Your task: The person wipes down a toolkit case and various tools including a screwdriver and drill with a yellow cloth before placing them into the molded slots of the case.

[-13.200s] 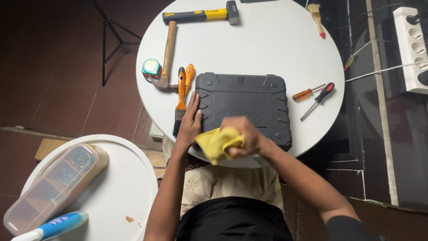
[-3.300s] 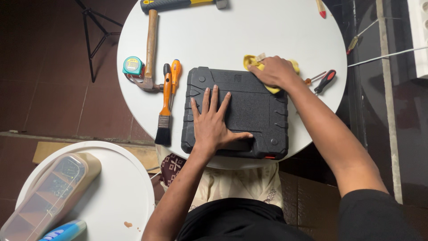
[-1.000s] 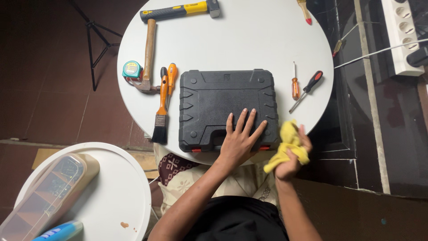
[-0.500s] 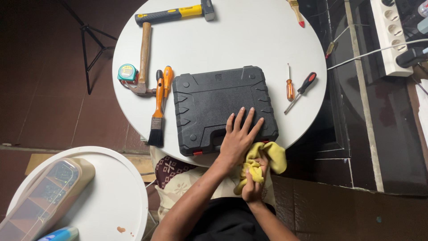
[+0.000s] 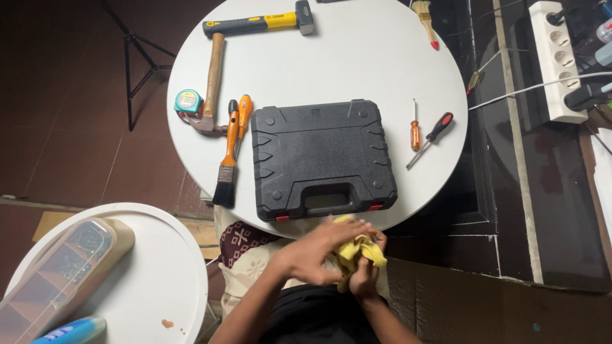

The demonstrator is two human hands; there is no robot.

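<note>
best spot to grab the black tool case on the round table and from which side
Probably the recessed carry handle of the black tool case, from the near edge facing the person. The case lies flat and closed, with the handle slot between two red latches at the table rim. Both hands sit just below it around the yellow cloth, so fingers could hook through from there.

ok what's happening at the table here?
A person sits at a round white table. Both hands are off the table, over the lap: the right hand grips a yellow cloth and the left hand lies against it. A shut black case lies untouched in front, with hammers, brush and screwdrivers around it.
</note>
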